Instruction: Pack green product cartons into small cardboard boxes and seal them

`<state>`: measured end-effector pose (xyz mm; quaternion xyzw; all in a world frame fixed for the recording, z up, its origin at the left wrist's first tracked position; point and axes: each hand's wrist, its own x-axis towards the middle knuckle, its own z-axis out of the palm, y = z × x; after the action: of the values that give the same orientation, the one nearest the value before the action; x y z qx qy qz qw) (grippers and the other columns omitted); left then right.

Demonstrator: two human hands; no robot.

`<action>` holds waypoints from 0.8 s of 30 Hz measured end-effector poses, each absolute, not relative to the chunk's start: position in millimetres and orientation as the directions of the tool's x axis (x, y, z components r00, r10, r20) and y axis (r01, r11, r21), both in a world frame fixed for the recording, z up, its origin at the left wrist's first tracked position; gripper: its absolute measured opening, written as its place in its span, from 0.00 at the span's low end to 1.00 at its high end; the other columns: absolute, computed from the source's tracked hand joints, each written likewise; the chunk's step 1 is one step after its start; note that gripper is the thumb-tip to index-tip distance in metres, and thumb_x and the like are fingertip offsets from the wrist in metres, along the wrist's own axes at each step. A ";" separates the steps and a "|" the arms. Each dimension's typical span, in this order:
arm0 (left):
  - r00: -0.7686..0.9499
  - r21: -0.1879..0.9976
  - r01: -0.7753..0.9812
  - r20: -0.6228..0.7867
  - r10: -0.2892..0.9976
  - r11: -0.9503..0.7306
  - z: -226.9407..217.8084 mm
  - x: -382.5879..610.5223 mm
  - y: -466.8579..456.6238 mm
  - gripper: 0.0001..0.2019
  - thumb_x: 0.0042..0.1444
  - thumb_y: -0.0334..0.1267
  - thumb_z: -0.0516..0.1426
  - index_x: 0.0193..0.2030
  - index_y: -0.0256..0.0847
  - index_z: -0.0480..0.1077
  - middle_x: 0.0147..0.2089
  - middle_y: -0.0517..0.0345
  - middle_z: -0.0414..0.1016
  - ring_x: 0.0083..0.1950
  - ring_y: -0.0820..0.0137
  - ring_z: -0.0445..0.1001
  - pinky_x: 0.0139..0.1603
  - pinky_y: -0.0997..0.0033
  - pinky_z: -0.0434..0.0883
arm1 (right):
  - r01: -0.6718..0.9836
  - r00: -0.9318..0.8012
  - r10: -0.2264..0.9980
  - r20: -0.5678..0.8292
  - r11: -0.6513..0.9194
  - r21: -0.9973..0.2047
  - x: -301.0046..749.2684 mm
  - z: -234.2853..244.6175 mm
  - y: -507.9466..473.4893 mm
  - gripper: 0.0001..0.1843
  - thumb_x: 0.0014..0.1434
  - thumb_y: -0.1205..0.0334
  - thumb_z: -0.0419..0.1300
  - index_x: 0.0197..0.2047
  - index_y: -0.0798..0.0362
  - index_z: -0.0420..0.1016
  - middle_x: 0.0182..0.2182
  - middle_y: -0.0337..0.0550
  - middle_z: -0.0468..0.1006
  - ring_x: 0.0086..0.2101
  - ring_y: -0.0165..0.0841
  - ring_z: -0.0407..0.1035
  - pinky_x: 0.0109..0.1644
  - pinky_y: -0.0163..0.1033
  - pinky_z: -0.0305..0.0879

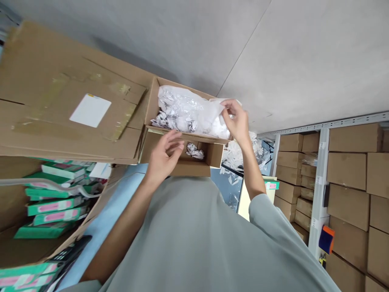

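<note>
My right hand (236, 119) pinches the edge of a white translucent plastic sheet (194, 103) that lies over crumpled paper (190, 125) in a long cardboard box (152, 99). With its fingers partly spread, my left hand (165, 156) hovers over the left side of a smaller open cardboard box (190, 168), close to my body. Inside that smaller box lies one crumpled ball of paper (195, 151). My left hand appears to hold nothing.
Flattened cardboard (39, 117) with tape and a white label leans at left. Below it, a carton holds several green-and-pink boxes (56, 205). At right, shelves (323, 170) carry stacked brown boxes (349, 168). Shredded paper (238, 156) heaps beyond my right forearm. A grey wall (288, 61) stands behind.
</note>
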<state>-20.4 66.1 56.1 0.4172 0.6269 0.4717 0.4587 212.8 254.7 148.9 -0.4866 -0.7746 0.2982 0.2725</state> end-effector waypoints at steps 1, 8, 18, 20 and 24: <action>-0.244 0.978 0.112 -0.143 0.959 0.175 61.5 -18.7 68.0 0.42 0.69 0.53 0.68 0.86 0.52 0.62 0.83 0.40 0.72 0.74 0.49 0.82 0.74 0.44 0.82 | 0.546 -0.389 0.914 0.116 0.330 -0.770 209.0 156.1 236.2 0.19 0.83 0.45 0.56 0.56 0.48 0.83 0.48 0.42 0.86 0.50 0.37 0.83 0.60 0.45 0.82; -0.050 0.950 0.313 -0.004 0.999 0.020 85.4 -34.1 72.0 0.35 0.62 0.60 0.74 0.71 0.51 0.80 0.84 0.44 0.67 0.87 0.36 0.64 0.82 0.40 0.74 | 0.158 -0.559 0.823 -0.099 -0.012 -0.987 206.0 148.0 144.2 0.27 0.72 0.30 0.69 0.48 0.47 0.81 0.39 0.43 0.84 0.38 0.36 0.79 0.44 0.40 0.80; -0.187 0.863 0.350 -0.318 0.930 0.365 7.2 -77.1 59.1 0.14 0.62 0.40 0.60 0.46 0.44 0.88 0.52 0.51 0.92 0.50 0.55 0.88 0.61 0.55 0.85 | 0.718 -0.180 0.931 -0.317 -0.096 -0.690 196.9 39.0 110.8 0.19 0.72 0.64 0.53 0.53 0.52 0.86 0.50 0.49 0.90 0.49 0.42 0.84 0.61 0.44 0.78; -0.158 0.842 0.405 -0.319 0.934 0.356 -4.1 -78.5 63.7 0.15 0.60 0.37 0.59 0.46 0.44 0.88 0.54 0.50 0.92 0.56 0.53 0.88 0.67 0.52 0.83 | 0.794 -0.193 0.921 -0.339 -0.057 -0.605 186.7 30.4 107.6 0.24 0.72 0.69 0.52 0.60 0.52 0.87 0.55 0.51 0.90 0.52 0.43 0.84 0.65 0.45 0.77; 0.025 0.839 0.488 -0.289 0.957 0.240 -7.3 -75.1 65.4 0.15 0.60 0.39 0.61 0.50 0.46 0.87 0.61 0.47 0.90 0.67 0.48 0.84 0.78 0.45 0.76 | 0.887 -0.319 0.801 -0.507 0.064 -0.457 169.4 26.8 102.5 0.26 0.73 0.69 0.59 0.69 0.50 0.86 0.63 0.54 0.88 0.57 0.47 0.84 0.68 0.47 0.77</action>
<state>-75.1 65.4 -7.3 0.5580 0.6473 0.2615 0.4486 169.4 102.5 26.8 -0.5806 -0.7269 0.3619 -0.0594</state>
